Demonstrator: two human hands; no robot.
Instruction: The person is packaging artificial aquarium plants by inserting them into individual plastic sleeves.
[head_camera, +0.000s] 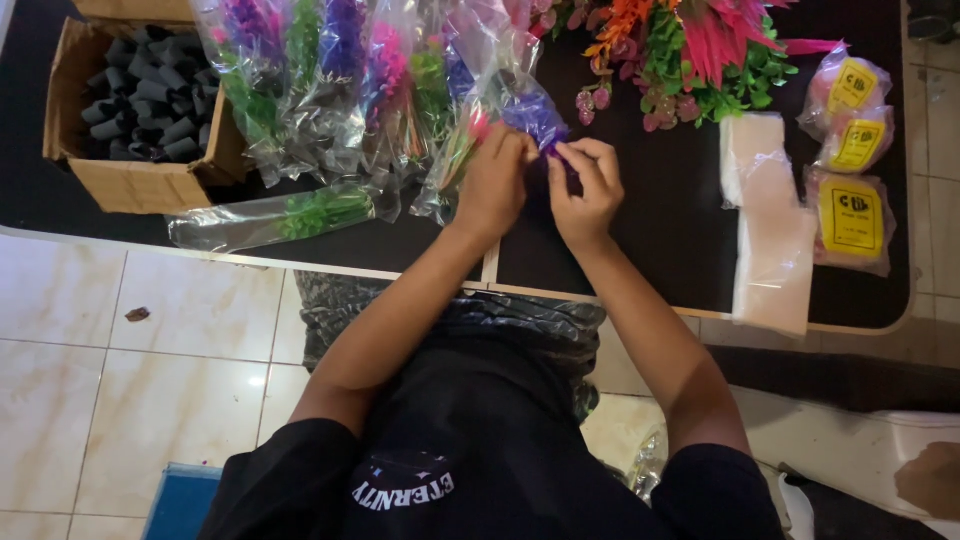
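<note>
Black covers the desk (650, 240), edged in a pale rim, standing on a floor (120, 380) of glossy cream tiles. At the middle, the left hand (493, 187) and right hand (585, 190) meet — fingers of both pinched narrow on a purple flower (535, 118) in clear wrap. Far left sits a cardboard box (130, 180); right, a stack of clear bags (770, 240).
</note>
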